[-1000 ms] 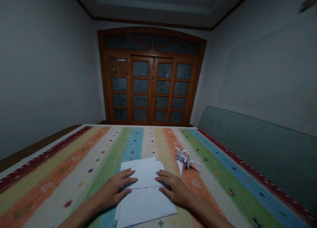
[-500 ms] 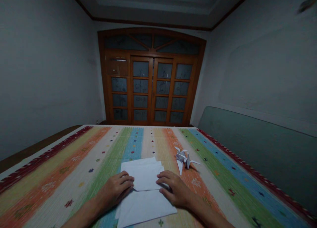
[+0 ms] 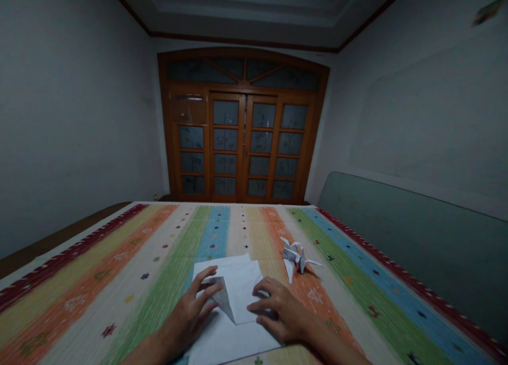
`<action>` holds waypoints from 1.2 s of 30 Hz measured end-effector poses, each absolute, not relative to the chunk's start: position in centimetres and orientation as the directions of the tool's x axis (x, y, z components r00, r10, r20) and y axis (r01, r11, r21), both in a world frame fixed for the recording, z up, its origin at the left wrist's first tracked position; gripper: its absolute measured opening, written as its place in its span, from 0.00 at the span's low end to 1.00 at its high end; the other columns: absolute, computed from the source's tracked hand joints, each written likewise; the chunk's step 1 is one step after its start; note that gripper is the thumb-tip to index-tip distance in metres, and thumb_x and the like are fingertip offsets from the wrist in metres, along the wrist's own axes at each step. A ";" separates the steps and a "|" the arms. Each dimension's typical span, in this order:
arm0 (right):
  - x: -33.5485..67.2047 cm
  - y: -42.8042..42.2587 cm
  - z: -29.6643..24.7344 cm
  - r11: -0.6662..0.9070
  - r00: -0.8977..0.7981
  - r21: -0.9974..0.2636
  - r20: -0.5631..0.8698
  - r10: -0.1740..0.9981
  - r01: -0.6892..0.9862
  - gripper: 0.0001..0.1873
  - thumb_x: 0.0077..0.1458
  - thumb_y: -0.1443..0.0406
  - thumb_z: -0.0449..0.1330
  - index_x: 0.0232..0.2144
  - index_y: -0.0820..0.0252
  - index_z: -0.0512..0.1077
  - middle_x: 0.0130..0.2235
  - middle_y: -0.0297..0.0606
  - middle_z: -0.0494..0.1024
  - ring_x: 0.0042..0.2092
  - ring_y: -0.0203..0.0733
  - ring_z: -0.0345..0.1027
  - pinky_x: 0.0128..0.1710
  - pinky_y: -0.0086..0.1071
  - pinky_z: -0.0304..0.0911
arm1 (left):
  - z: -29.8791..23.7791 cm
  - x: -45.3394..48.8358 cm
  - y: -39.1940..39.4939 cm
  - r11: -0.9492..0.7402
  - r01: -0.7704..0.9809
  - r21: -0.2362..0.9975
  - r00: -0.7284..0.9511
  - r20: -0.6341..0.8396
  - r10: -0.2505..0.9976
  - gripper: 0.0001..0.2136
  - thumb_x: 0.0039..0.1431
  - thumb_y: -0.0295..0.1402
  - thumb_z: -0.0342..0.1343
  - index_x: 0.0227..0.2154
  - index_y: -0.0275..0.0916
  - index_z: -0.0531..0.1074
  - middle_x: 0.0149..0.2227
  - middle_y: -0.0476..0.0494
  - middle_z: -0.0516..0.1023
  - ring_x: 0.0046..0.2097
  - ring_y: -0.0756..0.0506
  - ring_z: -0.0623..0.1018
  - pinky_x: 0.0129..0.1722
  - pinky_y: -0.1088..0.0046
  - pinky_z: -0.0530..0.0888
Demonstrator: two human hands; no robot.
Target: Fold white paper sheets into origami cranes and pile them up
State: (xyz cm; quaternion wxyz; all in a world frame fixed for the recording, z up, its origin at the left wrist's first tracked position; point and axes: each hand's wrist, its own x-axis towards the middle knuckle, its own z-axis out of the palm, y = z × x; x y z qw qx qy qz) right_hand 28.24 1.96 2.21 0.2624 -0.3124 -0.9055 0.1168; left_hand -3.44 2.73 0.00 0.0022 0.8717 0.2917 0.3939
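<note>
Across the multicoloured striped tablecloth [image 3: 159, 285], white rectangular paper [image 3: 244, 291] lies between both hands: the left hand [image 3: 190, 309] curls at its raised flap (pinched or not, I cannot tell); the right hand [image 3: 283, 309], fingers loosely parted, touches its right side.

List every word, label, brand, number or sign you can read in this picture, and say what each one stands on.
None can be read.
White paper: no writing visible.
Folded paper figures: no legible text.
Tablecloth: stripes and small motifs, no letters or numbers made out.
Door panes: faint designs, no readable words.
Object high on the right wall: too blurred to tell whether it bears text.
</note>
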 end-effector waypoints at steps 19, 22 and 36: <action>28.9 2.1 1.4 0.716 -0.651 -0.408 0.312 0.692 0.566 0.30 0.57 0.60 0.67 0.61 0.53 0.73 0.66 0.53 0.70 0.66 0.61 0.64 0.64 0.55 0.60 | 1.1 -3.3 2.9 -0.812 0.509 0.285 0.757 0.301 0.580 0.29 0.71 0.33 0.58 0.70 0.58 0.58 0.73 0.47 0.60 0.72 0.34 0.62 0.67 0.46 0.66; 28.8 2.1 1.2 0.710 -0.636 -0.406 0.323 0.701 0.576 0.28 0.56 0.61 0.68 0.59 0.54 0.75 0.64 0.53 0.73 0.64 0.60 0.67 0.63 0.53 0.63 | 0.9 -3.3 3.0 -0.802 0.528 0.278 0.745 0.301 0.595 0.27 0.71 0.33 0.58 0.69 0.57 0.61 0.72 0.46 0.63 0.70 0.32 0.65 0.65 0.45 0.69; 28.2 3.1 0.4 0.816 -0.529 -0.335 0.632 0.566 0.472 0.24 0.75 0.56 0.48 0.39 0.58 0.81 0.35 0.46 0.85 0.38 0.47 0.79 0.40 0.38 0.72 | 1.1 -2.8 2.7 -0.828 0.437 0.351 0.670 0.487 0.560 0.21 0.70 0.20 0.47 0.60 0.46 0.71 0.51 0.39 0.82 0.50 0.39 0.79 0.48 0.60 0.79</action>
